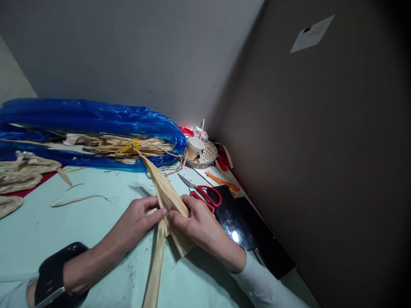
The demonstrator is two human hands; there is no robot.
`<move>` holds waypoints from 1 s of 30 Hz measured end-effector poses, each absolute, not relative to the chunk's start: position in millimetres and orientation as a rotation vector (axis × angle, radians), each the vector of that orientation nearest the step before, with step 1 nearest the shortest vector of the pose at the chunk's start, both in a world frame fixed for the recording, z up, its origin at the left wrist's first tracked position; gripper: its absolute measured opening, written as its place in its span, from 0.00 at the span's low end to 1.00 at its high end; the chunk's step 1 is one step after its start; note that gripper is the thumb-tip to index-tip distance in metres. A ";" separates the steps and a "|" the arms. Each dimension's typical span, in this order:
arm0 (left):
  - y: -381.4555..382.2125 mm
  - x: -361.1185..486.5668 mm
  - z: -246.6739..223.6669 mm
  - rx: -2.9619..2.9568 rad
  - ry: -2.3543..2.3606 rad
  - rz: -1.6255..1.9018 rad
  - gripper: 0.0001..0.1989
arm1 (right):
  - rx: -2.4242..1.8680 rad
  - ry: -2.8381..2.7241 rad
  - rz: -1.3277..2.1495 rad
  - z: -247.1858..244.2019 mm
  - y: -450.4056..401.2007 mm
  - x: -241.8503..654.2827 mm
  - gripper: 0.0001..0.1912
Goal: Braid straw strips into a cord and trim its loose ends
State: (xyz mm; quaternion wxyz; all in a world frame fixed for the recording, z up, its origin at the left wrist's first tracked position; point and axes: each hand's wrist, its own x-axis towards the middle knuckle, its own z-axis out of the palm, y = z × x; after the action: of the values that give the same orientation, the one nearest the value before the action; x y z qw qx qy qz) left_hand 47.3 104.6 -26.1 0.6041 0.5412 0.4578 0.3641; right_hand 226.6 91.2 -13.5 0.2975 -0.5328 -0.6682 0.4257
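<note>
A long, pale tan strip of dried leaf [164, 185] stretches between both hands over the light green table. My left hand [147, 214] pinches its left edge between thumb and fingers. On the other side, my right hand [195, 218] grips the wider, spread part, thumb on top. A narrower tail [156, 267] of the leaf hangs down toward the bottom of the view. The leaf's far, twisted end points at a bundle of dried leaf strips [147, 146] in a blue plastic bag [122, 114]. Whether that end is joined to the bundle I cannot tell.
Red-handled scissors [205, 197] lie just beyond my right hand, beside a black glossy object [233, 222]. Behind them are an orange tool [221, 180], a paper cup [195, 148] and a woven basket [210, 154]. Braided pieces [28, 171] lie at left. Walls close in behind and right.
</note>
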 end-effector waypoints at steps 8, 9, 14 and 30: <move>106.5 48.6 -26.8 1.277 1.085 0.854 0.18 | -1.447 -1.770 1.064 -5.4 88.4 220.8 0.08; 106.7 48.2 -27.4 1.283 1.089 0.855 0.18 | -1.452 -1.764 1.056 -5.4 87.6 220.2 0.08; 106.5 47.3 -27.4 1.304 1.096 0.859 0.18 | -1.473 -1.736 1.021 -6.4 86.2 218.3 0.10; 108.1 47.2 -34.5 1.514 1.134 0.870 0.12 | -1.448 -1.682 1.024 -10.6 86.1 214.2 0.05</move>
State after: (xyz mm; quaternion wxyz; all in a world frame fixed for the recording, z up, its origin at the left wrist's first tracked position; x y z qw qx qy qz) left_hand 47.2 108.1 -34.5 0.5054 0.6275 0.4701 0.3604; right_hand 214.2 86.1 -10.6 0.3416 -0.5567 -0.6469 0.3937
